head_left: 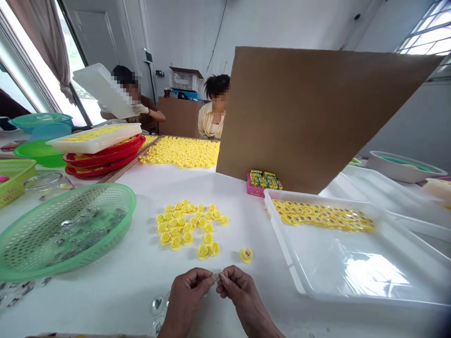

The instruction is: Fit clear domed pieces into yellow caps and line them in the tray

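Low over the white table, my left hand (192,292) and my right hand (239,292) meet fingertip to fingertip. Both pinch a small clear piece (217,276) with a dark patch; its kind is too small to make out. Just beyond them lies one yellow round cup-like part (246,255) with a dark mark inside. A loose group of similar yellow parts (181,220) is spread farther up and left. Beside my left wrist are clear domed pieces (157,305), partly covered by my arm.
A green mesh basket (116,192) with shiny clear pieces stands left. To the right, a white tray (292,267) holds rows of yellow parts. A cardboard sheet (299,117) stands behind a pink basket (254,189) of small packets. Two people sit across the table.
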Demonstrator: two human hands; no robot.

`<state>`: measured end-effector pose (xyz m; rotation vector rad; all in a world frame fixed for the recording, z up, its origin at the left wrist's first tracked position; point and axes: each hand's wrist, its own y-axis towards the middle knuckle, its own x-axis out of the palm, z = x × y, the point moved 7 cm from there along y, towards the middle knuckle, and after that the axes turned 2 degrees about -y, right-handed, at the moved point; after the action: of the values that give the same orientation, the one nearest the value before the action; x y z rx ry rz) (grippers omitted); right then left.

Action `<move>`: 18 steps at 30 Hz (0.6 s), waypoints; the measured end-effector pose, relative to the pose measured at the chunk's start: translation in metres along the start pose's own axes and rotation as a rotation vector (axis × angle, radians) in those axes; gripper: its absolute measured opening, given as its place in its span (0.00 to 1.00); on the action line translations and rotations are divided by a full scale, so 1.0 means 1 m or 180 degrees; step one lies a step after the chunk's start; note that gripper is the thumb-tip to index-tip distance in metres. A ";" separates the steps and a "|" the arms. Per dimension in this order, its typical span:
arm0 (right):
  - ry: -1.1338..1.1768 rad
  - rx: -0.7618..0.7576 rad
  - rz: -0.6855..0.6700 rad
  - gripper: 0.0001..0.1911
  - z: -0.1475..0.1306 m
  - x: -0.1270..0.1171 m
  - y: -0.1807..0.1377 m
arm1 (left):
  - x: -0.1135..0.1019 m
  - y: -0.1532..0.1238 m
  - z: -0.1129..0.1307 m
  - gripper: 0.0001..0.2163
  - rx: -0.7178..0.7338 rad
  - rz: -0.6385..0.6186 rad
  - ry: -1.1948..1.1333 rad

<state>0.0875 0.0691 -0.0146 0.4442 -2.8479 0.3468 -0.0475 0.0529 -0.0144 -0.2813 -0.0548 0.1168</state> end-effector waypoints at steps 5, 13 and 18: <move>-0.0368 -0.0227 0.0017 0.12 -0.002 0.001 -0.002 | 0.003 -0.002 -0.005 0.14 -0.0193 -0.0048 -0.0568; -0.1805 -0.1016 0.0131 0.15 -0.016 0.014 -0.010 | -0.001 -0.009 -0.012 0.14 -0.0368 -0.0086 -0.0716; -0.1945 -0.1286 0.0172 0.17 -0.027 0.017 -0.012 | 0.002 -0.011 -0.007 0.15 -0.0418 -0.0255 -0.0868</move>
<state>0.0808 0.0602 0.0178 0.4465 -3.3924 -0.4324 -0.0440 0.0411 -0.0176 -0.3926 -0.3451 0.0713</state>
